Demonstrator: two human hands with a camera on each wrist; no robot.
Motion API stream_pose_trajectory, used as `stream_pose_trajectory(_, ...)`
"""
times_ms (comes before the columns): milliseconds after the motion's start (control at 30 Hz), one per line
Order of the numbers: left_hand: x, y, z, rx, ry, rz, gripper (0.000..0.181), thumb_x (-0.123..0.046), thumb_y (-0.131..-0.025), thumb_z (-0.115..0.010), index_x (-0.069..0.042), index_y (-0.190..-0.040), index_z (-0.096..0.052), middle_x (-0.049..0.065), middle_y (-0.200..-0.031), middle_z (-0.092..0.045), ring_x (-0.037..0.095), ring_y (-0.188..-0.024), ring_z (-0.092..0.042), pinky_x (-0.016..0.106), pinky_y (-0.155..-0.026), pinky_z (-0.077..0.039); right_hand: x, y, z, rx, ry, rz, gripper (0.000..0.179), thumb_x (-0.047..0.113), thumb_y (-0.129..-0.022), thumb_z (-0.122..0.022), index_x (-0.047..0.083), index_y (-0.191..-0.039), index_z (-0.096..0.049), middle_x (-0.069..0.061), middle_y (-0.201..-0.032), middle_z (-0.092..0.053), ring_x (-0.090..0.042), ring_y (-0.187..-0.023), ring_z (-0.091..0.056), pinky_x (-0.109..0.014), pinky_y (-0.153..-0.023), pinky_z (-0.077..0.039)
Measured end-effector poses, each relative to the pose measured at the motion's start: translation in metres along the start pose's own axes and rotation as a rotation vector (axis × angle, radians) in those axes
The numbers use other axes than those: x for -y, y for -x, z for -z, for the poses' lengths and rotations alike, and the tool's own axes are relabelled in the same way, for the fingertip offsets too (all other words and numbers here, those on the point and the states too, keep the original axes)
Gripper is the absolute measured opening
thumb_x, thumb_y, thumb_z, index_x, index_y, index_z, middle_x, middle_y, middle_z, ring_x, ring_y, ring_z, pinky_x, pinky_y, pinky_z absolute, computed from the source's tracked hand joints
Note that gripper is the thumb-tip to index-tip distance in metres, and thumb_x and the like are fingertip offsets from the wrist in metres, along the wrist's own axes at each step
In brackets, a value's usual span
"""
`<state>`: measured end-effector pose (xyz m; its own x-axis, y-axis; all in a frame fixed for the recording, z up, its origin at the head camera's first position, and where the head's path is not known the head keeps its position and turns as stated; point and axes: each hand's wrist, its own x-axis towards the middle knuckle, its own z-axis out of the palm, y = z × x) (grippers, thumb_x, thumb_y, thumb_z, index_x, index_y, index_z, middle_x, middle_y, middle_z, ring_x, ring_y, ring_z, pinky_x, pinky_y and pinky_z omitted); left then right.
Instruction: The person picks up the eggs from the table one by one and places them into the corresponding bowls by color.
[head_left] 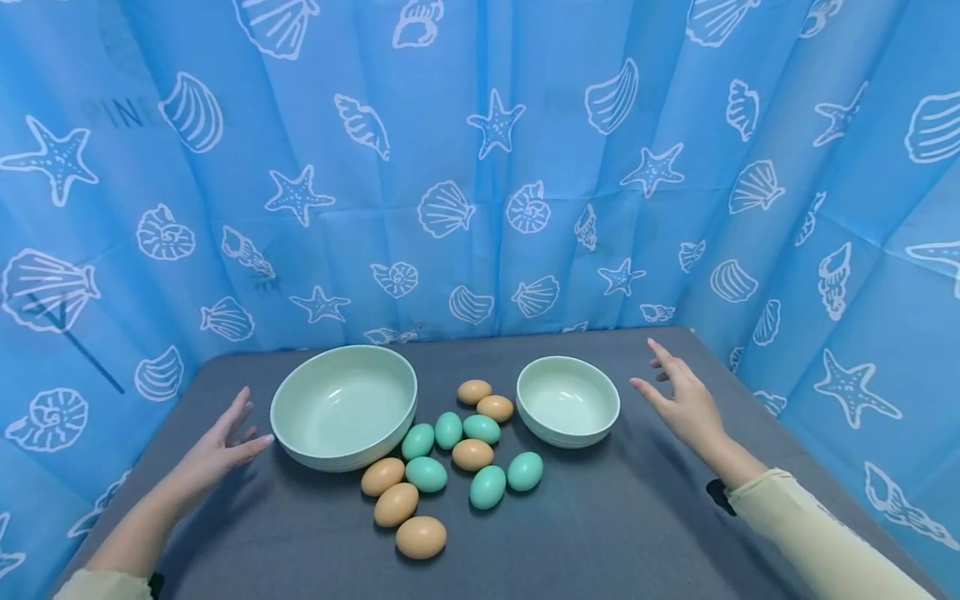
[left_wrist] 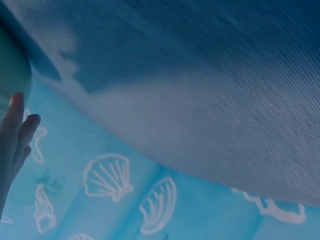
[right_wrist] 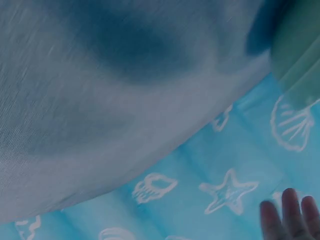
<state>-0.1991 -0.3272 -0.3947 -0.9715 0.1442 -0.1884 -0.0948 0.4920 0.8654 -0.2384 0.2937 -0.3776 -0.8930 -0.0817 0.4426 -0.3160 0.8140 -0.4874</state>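
Note:
In the head view my left hand (head_left: pixel 217 450) hovers by the left side of a large pale green bowl (head_left: pixel 345 408), thumb pointing at its rim and fingers spread. My right hand (head_left: pixel 686 404) is held up to the right of a smaller pale green bowl (head_left: pixel 567 400), apart from it, with nothing in its fingers. Both bowls stand upright with bare insides. Between and in front of them lie several brown eggs (head_left: pixel 421 537) and several turquoise eggs (head_left: pixel 487 487). The left wrist view catches the fingers (left_wrist: pixel 25 132) near the large bowl's side; the right wrist view shows blurred fingertips (right_wrist: pixel 292 215).
A dark grey cloth covers the table (head_left: pixel 600 533). Behind it and along both sides hangs a blue curtain (head_left: pixel 480 250) printed with white shells and starfish, close to the table's back edge.

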Motion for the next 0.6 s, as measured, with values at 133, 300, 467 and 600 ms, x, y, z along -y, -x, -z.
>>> stream_pose_trajectory(133,-0.004,-0.003,-0.008,0.030,0.104,0.014,0.102,-0.022,-0.102,-0.059,-0.013,-0.154,0.028,0.033,-0.159,0.021,0.061,-0.144,-0.001,0.074,-0.112,-0.015,0.009,0.006,-0.011,-0.070,0.002,0.142,0.060,0.009,-0.093,-0.070,-0.003,-0.146,-0.045,-0.024,-0.107,-0.062,-0.038,-0.093,-0.064,-0.055,-0.072,-0.056)
stream_pose_trajectory(300,-0.008,-0.007,-0.020,0.021,0.213,0.039,0.103,-0.013,-0.101,-0.060,-0.015,-0.154,0.028,0.021,-0.160,0.030,0.054,-0.147,0.011,0.072,-0.115,-0.007,0.016,0.017,-0.020,-0.126,0.025,0.275,0.061,-0.001,-0.083,-0.077,-0.003,-0.139,-0.052,-0.014,-0.096,-0.062,-0.026,-0.080,-0.064,-0.039,-0.061,-0.057)
stream_pose_trajectory(467,-0.008,-0.013,-0.026,-0.030,0.291,0.030,0.100,-0.006,-0.102,-0.056,-0.017,-0.153,0.029,0.011,-0.160,0.033,0.046,-0.149,0.017,0.069,-0.117,-0.003,0.025,0.022,-0.026,-0.147,-0.024,0.384,0.063,-0.007,-0.076,-0.079,-0.003,-0.134,-0.056,-0.011,-0.090,-0.061,-0.020,-0.074,-0.061,-0.029,-0.054,-0.055)
stream_pose_trajectory(600,-0.006,-0.015,-0.027,-0.051,0.337,0.032,0.098,-0.005,-0.102,-0.054,-0.019,-0.153,0.028,0.008,-0.161,0.030,0.042,-0.149,0.019,0.066,-0.119,-0.001,0.032,0.026,-0.031,-0.130,-0.093,0.441,0.061,-0.007,-0.075,-0.080,-0.004,-0.131,-0.059,-0.006,-0.087,-0.060,-0.012,-0.071,-0.059,-0.023,-0.055,-0.053)
